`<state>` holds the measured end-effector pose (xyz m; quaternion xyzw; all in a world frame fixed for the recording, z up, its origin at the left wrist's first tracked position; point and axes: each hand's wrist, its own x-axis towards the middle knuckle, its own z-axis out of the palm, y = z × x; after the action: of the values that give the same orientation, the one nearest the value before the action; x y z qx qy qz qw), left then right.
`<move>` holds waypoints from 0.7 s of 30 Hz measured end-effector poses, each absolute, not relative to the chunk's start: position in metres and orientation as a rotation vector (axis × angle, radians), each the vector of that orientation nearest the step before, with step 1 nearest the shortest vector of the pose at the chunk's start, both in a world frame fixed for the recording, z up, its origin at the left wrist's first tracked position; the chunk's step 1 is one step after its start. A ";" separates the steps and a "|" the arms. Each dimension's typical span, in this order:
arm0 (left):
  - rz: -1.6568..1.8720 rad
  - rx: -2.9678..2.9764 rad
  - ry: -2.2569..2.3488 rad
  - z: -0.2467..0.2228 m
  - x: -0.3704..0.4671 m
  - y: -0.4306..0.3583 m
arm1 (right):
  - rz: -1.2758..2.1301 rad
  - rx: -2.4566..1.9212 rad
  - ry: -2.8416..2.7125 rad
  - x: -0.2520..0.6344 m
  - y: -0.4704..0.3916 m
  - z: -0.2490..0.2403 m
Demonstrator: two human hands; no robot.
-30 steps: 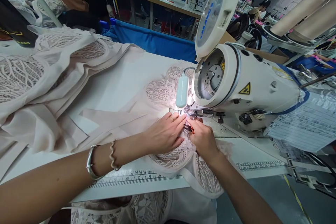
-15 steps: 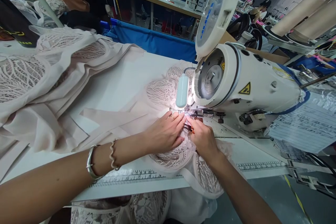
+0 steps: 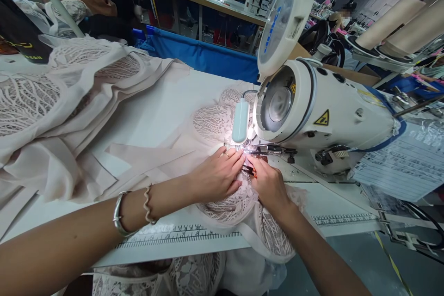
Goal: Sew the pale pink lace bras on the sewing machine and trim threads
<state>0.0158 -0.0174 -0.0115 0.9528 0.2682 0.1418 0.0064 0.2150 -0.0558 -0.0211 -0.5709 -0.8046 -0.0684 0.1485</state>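
Pale pink lace bra (image 3: 222, 210) lies beneath the sewing machine (image 3: 333, 106), its lace cups spread on both sides of the needle area. My left hand (image 3: 217, 173) rests flat on the lace, fingers stretched toward the lit presser foot, thumb apart. Close beside it, my right hand (image 3: 268, 182) is closed around small thread snips (image 3: 249, 170), black with an orange part, mostly hidden by the fingers. Its index fingertip presses on the fabric near the foot. A pale green lamp (image 3: 240, 121) hangs just above the fingertips and hides the needle.
A pile of similar lace pieces (image 3: 86, 78) covers the left of the table. A printed ruler (image 3: 180, 235) runs along the front edge, with more lace (image 3: 197, 273) below it. Thread cones (image 3: 391, 18) and a written sheet (image 3: 402, 162) are at right. Another person sits far back.
Both hands and the lace stay almost where they were. Inside the machine's open round head, the blurred disc now shows as a clearer ring. The view has shifted very slightly.
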 end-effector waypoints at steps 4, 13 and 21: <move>0.467 2.976 0.832 -0.012 0.015 -0.017 | -0.187 -1.639 -2.318 0.215 -0.056 -0.022; 0.569 3.063 0.823 -0.018 0.013 -0.011 | -0.069 -1.670 -2.276 0.215 -0.053 -0.015; 0.376 3.105 0.557 -0.012 0.014 -0.022 | 0.148 -1.604 -2.251 0.221 -0.055 -0.002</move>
<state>0.0144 -0.0216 -0.0120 0.9772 0.1753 0.1182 -0.0178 0.2209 -0.0551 -0.0017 -0.5693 -0.7991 0.0526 0.1857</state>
